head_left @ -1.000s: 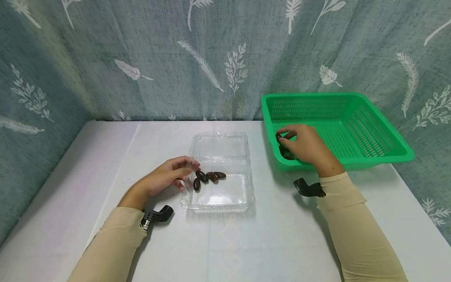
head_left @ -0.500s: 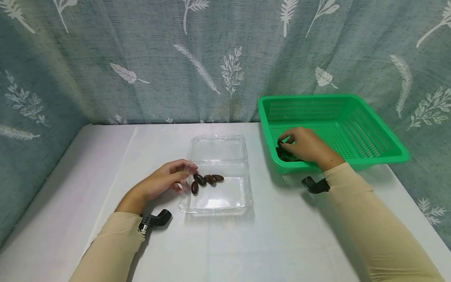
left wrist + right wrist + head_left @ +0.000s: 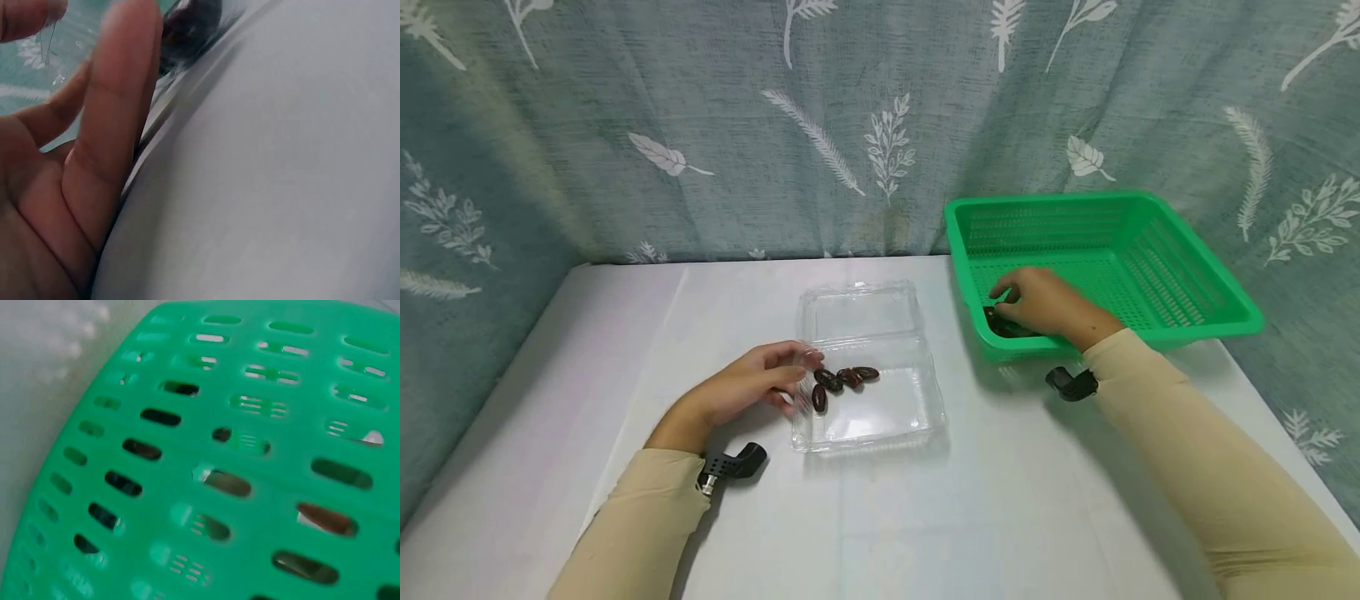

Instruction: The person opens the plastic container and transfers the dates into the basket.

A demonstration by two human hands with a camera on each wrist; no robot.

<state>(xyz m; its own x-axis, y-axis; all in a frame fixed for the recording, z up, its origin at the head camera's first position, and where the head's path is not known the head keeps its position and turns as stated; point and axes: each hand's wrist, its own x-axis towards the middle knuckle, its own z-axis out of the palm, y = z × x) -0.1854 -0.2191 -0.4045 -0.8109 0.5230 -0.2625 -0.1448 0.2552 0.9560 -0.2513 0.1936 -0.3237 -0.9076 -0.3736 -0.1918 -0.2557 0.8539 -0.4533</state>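
In the head view, my left hand holds the left edge of a clear plastic clamshell box, whose lid lies folded back. Several dark brown dates lie inside, grouped near that hand. One dark date shows beyond the fingers in the left wrist view. My right hand is down inside the green plastic basket, thumb and fingers curved over dark dates in its near left corner. Whether a date is between those fingertips, I cannot tell. The slotted basket wall mostly hides that hand in the right wrist view.
A white cloth covers the table. Behind it hangs a grey-green curtain with a white leaf print. The basket's raised rim stands at the back right. Black wrist mounts stick out from both beige sleeves.
My right hand has moved slightly lower over the dates; the dark date earlier seen at its fingertips no longer shows distinctly. The clear box has turned slightly under my left hand.
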